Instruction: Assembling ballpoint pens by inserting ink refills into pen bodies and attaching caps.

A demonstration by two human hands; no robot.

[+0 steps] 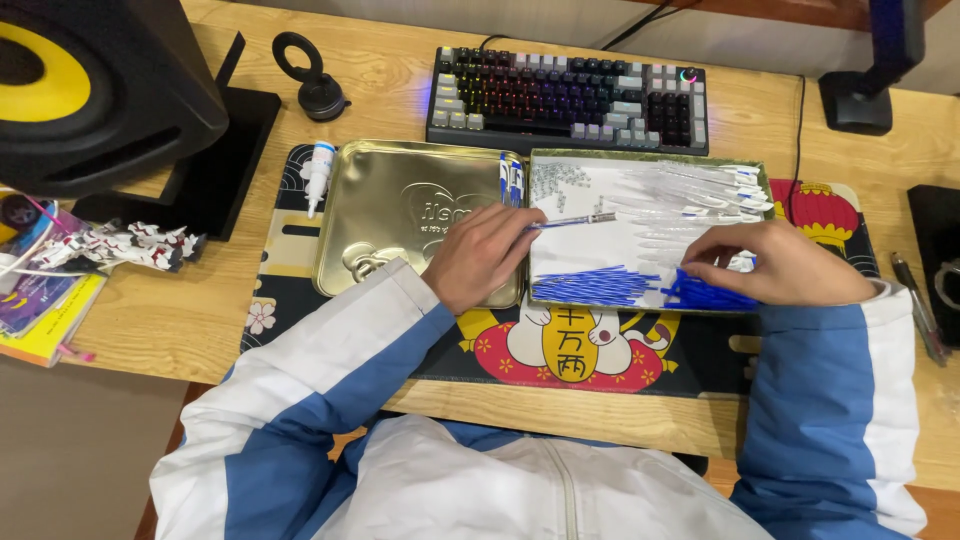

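Observation:
My left hand (482, 255) rests over the edge of a gold tin lid (400, 215) and holds a thin pen refill (575, 220) that points right into a paper-lined tin tray (545, 165). In the tray lie a row of blue refills (595, 287), several clear pen barrels (690, 195), small springs (558, 182) and blue caps (705, 295). My right hand (775, 262) reaches into the tray's lower right, fingertips down among the blue caps and clear parts; whether it holds one I cannot see.
A backlit keyboard (570, 100) lies behind the tray. A black speaker (90, 90) stands far left, with a small white bottle (318, 170) and a toy figure (130, 245) nearby. A printed desk mat (600, 350) lies under the tins. Pens (920, 305) lie at right.

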